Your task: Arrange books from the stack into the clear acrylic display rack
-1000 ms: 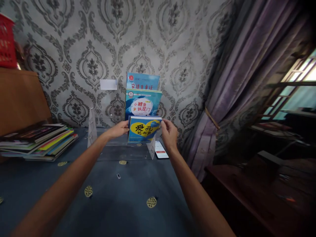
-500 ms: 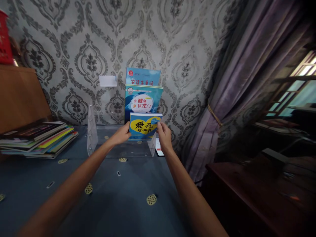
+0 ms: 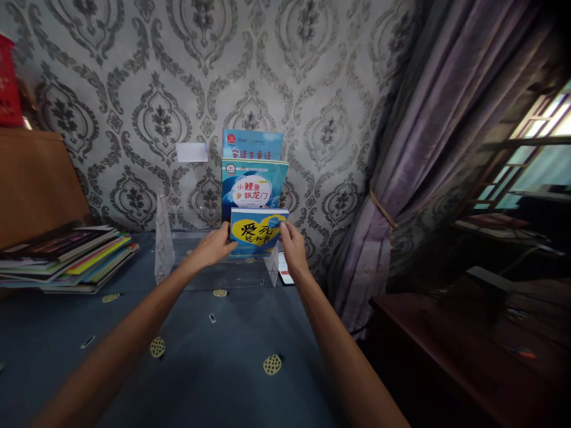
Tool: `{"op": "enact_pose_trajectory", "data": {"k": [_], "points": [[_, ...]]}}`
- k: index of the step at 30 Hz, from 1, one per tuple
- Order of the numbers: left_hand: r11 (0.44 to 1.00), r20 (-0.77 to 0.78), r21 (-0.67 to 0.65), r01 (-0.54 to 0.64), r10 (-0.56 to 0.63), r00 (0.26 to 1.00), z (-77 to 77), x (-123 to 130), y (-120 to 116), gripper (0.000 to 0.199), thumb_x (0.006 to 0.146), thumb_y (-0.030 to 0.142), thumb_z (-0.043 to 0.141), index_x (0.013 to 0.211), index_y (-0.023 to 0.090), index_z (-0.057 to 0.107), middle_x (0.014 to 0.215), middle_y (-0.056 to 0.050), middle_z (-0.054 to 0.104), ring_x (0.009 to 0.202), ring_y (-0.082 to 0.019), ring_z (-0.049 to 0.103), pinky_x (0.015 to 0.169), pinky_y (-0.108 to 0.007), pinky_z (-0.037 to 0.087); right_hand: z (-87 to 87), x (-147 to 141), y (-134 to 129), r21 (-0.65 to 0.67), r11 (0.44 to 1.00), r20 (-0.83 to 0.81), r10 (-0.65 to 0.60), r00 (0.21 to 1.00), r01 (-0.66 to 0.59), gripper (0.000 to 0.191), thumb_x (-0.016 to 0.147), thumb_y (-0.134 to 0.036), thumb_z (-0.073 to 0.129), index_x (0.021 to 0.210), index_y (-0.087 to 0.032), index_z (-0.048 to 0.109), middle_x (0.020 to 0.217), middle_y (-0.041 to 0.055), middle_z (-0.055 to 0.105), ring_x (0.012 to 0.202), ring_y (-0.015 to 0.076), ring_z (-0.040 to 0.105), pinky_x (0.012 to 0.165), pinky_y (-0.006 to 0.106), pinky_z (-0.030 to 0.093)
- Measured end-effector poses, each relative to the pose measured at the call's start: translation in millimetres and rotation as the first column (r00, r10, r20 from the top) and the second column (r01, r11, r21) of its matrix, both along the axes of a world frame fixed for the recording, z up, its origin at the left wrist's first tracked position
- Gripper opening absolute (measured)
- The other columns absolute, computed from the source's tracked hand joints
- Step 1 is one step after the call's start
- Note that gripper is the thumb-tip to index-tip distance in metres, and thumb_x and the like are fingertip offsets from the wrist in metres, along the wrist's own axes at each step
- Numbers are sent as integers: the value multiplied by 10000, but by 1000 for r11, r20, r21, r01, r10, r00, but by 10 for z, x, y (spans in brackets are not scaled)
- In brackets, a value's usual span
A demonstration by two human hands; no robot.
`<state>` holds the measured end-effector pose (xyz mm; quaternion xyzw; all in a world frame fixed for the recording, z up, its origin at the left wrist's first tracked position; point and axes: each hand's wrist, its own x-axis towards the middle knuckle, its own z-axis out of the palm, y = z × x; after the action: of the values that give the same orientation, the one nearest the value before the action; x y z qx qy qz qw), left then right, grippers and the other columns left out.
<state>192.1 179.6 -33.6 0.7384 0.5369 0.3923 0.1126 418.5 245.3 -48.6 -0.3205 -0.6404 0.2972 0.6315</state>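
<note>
A small blue book with a yellow heart (image 3: pixel 254 233) stands upright at the front right of a clear acrylic rack (image 3: pixel 163 238). My left hand (image 3: pixel 214 245) is at its left edge, with the thumb in front and fingers behind. My right hand (image 3: pixel 292 242) pinches its upper right edge. Behind it, a teal book with red writing (image 3: pixel 254 184) stands taller, and a light blue book (image 3: pixel 254 142) rises highest at the back. The lower edge of the small book meets the rack's clear front, and its exact seating is hard to see.
A pile of books and magazines (image 3: pixel 66 258) lies at the left beside a brown wooden box (image 3: pixel 40 184). A phone (image 3: pixel 284 270) lies behind the rack's right end. A purple curtain (image 3: pixel 401 148) and dark red table (image 3: pixel 428 339) are at the right.
The view has shifted slightly. Both hands keep their places on the small book, and the left hand's fingers have spread a little along its edge. The books stand as before.
</note>
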Motion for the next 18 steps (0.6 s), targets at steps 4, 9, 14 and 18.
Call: {"op": "enact_pose_trajectory", "data": {"k": [4, 9, 14, 18], "points": [[978, 129, 178, -108, 86, 988, 234, 82, -168, 798, 850, 345, 668, 1514, 225, 242, 1258, -173, 621, 971, -277, 675, 862, -447, 546, 109, 9, -80, 52, 999, 3, 13, 1000, -13, 483, 907, -579, 476, 1120, -186, 656, 1148, 128, 725, 1056, 282, 663, 917, 438, 534], [948, 21, 315, -31, 26, 999, 381, 183, -258, 515, 933, 293, 535, 1434, 266, 416, 1309, -109, 614, 1032, -252, 654, 939, -441, 536, 178, 17, -128, 105, 994, -12, 25, 1000, -23, 570, 926, -556, 481, 1367, -199, 531, 1272, 149, 678, 1143, 271, 654, 993, 457, 516], [959, -12, 275, -72, 78, 997, 336, 210, -233, 418, 944, 251, 484, 1362, 253, 481, 933, -47, 670, 863, -243, 662, 861, -445, 542, 193, 43, -135, 114, 993, 99, 13, 995, -24, 557, 971, -563, 403, 1439, -268, 461, 1257, 124, 676, 1137, 262, 655, 969, 471, 534], [964, 4, 258, -66, 67, 998, 341, 216, -228, 406, 933, 245, 501, 1338, 248, 491, 880, -35, 642, 837, -236, 645, 859, -449, 532, 184, 44, -135, 126, 991, 64, 34, 997, -42, 562, 950, -537, 459, 1421, -230, 471, 1194, 137, 686, 1100, 263, 664, 946, 451, 540]]}}
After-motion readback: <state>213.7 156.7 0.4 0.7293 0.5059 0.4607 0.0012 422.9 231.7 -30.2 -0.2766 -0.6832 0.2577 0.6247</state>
